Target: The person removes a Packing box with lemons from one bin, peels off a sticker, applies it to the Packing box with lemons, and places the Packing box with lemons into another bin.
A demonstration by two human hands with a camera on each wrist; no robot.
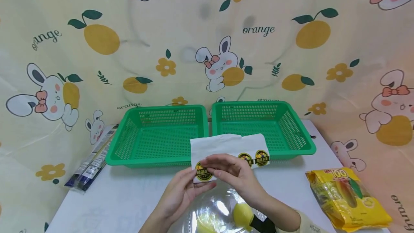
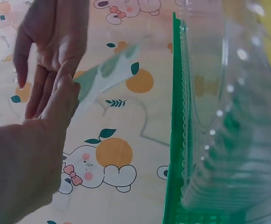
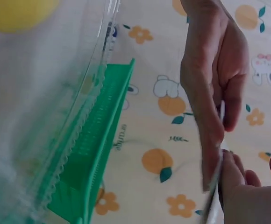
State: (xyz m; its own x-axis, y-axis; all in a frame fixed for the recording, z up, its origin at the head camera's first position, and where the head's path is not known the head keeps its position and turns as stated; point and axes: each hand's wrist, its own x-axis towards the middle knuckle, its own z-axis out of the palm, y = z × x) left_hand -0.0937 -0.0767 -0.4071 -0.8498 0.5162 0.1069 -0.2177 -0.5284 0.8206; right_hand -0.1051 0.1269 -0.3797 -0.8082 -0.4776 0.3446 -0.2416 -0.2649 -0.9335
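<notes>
A white strip of round black-and-gold stickers (image 1: 226,143) is held up between both hands, in front of the green baskets. My left hand (image 1: 179,193) pinches its lower left end, thumb and fingers on either side of a sticker. The fingers of my right hand (image 1: 237,179) come over from the right and pinch at that same sticker's edge, partly hiding the strip. In the right wrist view the strip appears nearly edge-on between the fingertips. Below the hands lies a clear plastic box (image 1: 197,215) with yellow fruit (image 1: 242,215) in it.
Two green baskets, a left one (image 1: 129,161) and a right one (image 1: 295,150), stand side by side at the back of the white table (image 1: 129,197). A yellow snack bag (image 1: 349,200) lies at the right, and dark-and-clear plastic packaging (image 1: 93,157) at the left. Behind hangs a printed cloth (image 1: 181,17).
</notes>
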